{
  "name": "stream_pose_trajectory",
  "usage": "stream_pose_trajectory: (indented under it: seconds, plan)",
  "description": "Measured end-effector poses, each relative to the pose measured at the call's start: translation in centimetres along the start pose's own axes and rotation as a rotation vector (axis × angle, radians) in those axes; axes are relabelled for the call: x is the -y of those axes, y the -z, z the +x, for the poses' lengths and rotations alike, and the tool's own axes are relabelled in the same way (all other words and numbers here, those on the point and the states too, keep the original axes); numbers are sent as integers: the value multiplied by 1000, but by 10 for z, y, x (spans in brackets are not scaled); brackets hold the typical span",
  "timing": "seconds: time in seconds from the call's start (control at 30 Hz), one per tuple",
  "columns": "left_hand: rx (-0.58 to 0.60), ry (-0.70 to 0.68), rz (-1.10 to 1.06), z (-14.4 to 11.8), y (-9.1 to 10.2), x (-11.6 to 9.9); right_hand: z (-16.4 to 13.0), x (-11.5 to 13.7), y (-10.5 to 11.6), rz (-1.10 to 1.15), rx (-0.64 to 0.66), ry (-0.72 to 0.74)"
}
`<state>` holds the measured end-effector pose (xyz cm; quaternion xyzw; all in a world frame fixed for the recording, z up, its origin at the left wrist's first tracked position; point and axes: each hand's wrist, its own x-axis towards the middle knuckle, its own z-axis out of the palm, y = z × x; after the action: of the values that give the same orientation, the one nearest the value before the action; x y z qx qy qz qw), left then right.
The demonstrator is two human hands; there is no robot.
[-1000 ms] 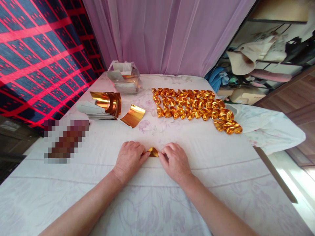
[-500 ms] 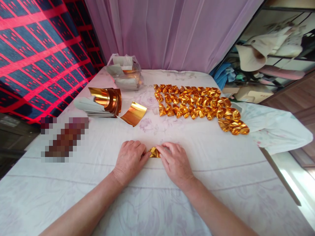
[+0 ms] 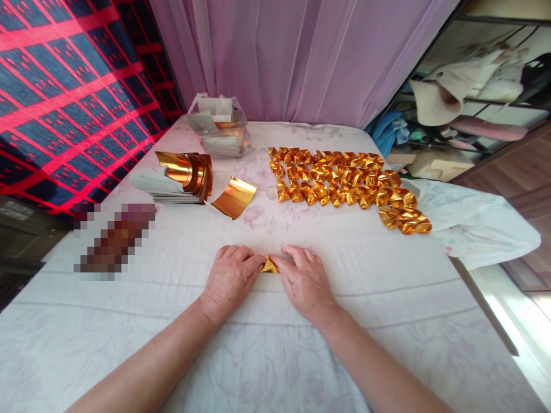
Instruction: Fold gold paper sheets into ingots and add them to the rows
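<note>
A small piece of folded gold foil paper [image 3: 270, 265] lies on the table between my hands. My left hand [image 3: 230, 275] is closed, with its thumb and forefinger pinching the paper's left side. On the other side, my right hand [image 3: 307, 281] presses thumb and forefinger against the right part of it. The fingertips partly cover the paper. Beyond my hands, a single gold foil sheet [image 3: 235, 198] lies slightly curled. Several folded gold foil pieces [image 3: 336, 179] are set out in rows at the back right.
A stack of foil sheets [image 3: 189, 178], some curled gold side up, sits at the back left. Behind it stands a clear plastic bag [image 3: 219, 129] with more paper. A blurred-out item [image 3: 116, 238] lies left. White cloth [image 3: 486, 221] hangs off the right edge, near cluttered shelves [image 3: 465, 103].
The fingertips have drawn closer together over the foil paper. Less of it shows now, as a narrower shape. Both hands stay in nearly the same place.
</note>
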<state>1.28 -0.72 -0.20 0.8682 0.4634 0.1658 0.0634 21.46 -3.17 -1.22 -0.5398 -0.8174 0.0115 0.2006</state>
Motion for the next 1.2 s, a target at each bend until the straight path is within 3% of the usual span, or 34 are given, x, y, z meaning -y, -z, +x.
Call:
stream_pose_trajectory:
  seconds: [0.23,0.53,1.2]
  plan:
    - [-25,-14,5,-1,-2,1,-4,1,1,14,-28,62]
    - [-11,-20,29,1,1,-1,-8,6,3,-95,7,39]
    - [40,50,-15,3,1,1,-3,7,8,-92,144,-29]
